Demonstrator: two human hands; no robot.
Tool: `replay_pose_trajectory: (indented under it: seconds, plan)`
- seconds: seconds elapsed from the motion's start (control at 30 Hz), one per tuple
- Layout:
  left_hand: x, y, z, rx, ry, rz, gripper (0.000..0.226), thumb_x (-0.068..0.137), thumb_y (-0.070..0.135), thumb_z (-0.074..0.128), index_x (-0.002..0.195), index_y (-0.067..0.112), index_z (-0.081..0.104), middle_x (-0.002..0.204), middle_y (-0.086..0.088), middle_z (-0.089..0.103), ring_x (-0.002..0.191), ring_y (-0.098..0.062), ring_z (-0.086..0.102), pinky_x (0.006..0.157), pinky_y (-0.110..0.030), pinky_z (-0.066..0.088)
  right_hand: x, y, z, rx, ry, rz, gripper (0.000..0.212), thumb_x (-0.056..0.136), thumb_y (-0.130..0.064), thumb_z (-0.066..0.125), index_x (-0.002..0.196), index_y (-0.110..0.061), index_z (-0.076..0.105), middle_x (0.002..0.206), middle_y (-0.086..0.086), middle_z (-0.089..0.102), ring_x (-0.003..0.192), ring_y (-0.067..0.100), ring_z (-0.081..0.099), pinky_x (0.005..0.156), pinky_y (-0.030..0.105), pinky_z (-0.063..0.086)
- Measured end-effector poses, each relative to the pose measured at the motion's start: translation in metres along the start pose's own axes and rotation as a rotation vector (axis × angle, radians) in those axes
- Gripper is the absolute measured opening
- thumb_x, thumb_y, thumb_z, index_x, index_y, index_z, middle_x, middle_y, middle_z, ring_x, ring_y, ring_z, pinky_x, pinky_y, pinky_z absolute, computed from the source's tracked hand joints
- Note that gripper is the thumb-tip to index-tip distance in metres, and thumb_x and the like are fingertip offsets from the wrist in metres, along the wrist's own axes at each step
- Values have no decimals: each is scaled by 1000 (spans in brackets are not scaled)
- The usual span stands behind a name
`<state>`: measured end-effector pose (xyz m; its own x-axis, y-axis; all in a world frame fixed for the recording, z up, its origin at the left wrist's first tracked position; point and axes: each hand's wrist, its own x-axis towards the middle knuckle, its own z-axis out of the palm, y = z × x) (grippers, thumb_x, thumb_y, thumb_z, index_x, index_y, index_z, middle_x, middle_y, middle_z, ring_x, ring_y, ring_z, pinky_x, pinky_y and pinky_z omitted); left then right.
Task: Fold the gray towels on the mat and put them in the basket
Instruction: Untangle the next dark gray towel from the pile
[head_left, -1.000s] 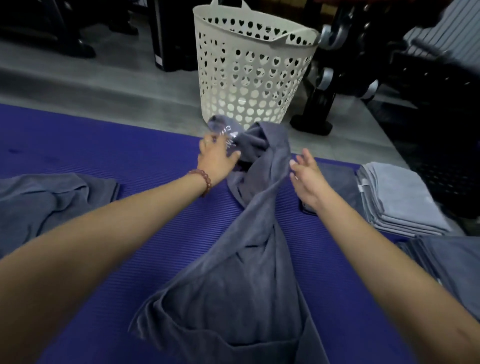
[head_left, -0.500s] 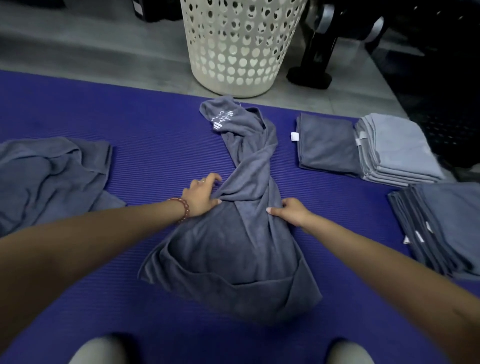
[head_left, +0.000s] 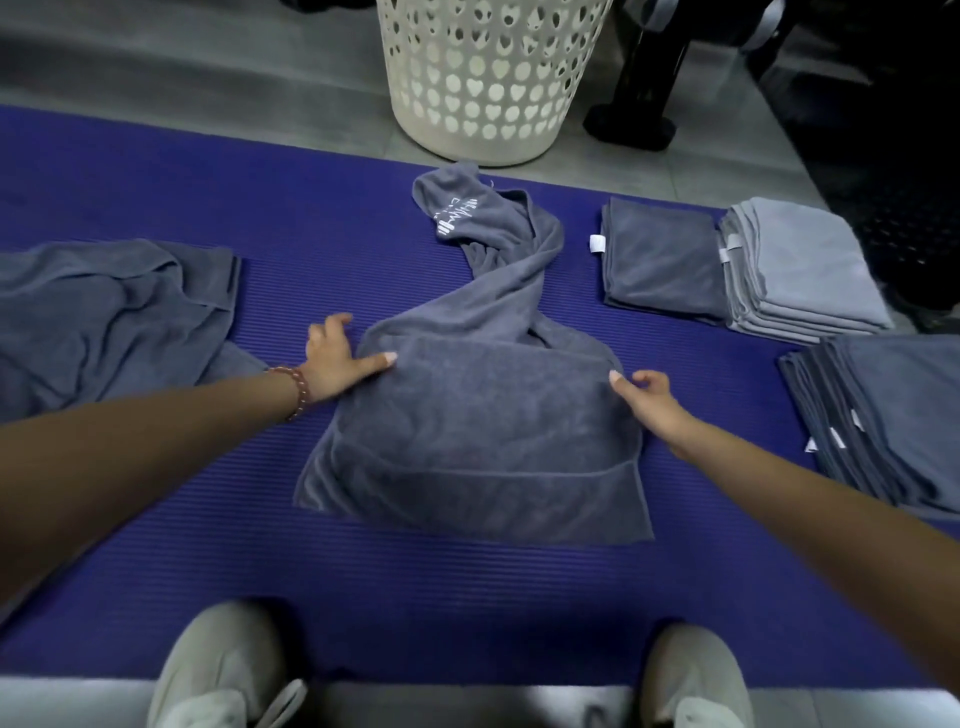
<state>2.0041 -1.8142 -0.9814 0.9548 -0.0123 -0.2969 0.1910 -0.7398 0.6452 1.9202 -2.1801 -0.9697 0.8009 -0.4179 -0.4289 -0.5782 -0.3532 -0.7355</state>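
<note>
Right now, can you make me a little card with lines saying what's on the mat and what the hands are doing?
mat: purple-blue, ribbed
middle towel: gray, partly folded, far end twisted
left hand: rests at the middle towel's left edge, thumb on it
right hand: touches the middle towel's right corner; grip unclear
crumpled towel: gray, far left on the mat
folded towels: gray piles on the right
basket: white, heart holes, on the floor beyond the mat

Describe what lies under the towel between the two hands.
The blue mat shows all around the towel, so it lies on that. Anything directly beneath the cloth is covered.
</note>
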Motion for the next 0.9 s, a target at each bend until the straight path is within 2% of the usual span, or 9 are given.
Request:
replay_pose_trajectory:
  seconds: [0.07,0.13,0.33,0.4,0.47,0.53,0.63,0.77,0.9]
  plan:
    - [-16,-16,5,94,-22,-71,75,80,46,68,135,3,38,134,-22,37,125,-37,36,106,-46,30,-9,11,-3,-143,-33,1,35,93,-40,54,74,-13,43,65,-3,42,60,10,42,58,26,34]
    - [-38,-35,11,155,3,-60,58,85,49,60,122,4,50,126,-24,45,121,-40,38,103,-44,29,-19,27,-7,-221,-20,4,40,86,-47,60,82,-9,48,66,-1,46,58,12,45,54,26,35]
    - [-90,-69,21,70,5,-103,28,90,34,59,95,6,61,116,-24,47,117,-35,38,106,-38,27,-73,64,-2,-93,-131,8,48,86,-17,68,119,-8,35,108,12,61,99,23,59,88,39,49]
    - [-100,-64,18,-62,11,-35,23,90,28,60,78,11,52,97,-16,47,100,-26,42,97,-37,38,-81,72,-1,-92,-114,-31,55,88,-9,64,130,-3,28,107,10,60,102,24,58,90,38,47]
    - [-110,-57,14,-192,-52,23,12,93,10,54,88,11,43,81,-5,45,81,-21,43,71,-23,46,-82,78,1,-107,-65,-92,57,90,-5,59,135,-3,24,94,4,62,99,27,60,91,43,47]
    - [-118,-52,10,-251,-75,77,24,94,0,48,107,14,34,69,-2,43,62,-17,43,49,-14,40,-83,74,0,-98,-32,-149,53,93,-5,53,136,-15,25,79,-1,61,85,25,60,84,46,49]
    - [-120,-51,0,-249,37,190,26,97,6,41,113,23,31,67,-9,46,52,-17,42,47,-28,38,-87,62,-8,-142,55,-319,36,96,-10,46,116,-38,37,65,2,53,57,22,51,59,45,46]
    - [-121,-52,-13,-262,147,253,24,97,13,46,90,36,41,59,-6,45,45,-6,40,44,-19,32,-98,61,-37,-284,199,-451,25,97,-9,42,116,-24,44,59,-3,43,49,16,44,51,33,34]
    - [-139,-69,-2,-51,-2,239,8,93,20,54,95,26,48,66,-16,54,56,-15,48,58,-28,40,-102,92,-44,-453,35,-363,27,97,-9,43,119,-24,48,56,1,45,49,16,45,53,34,36]
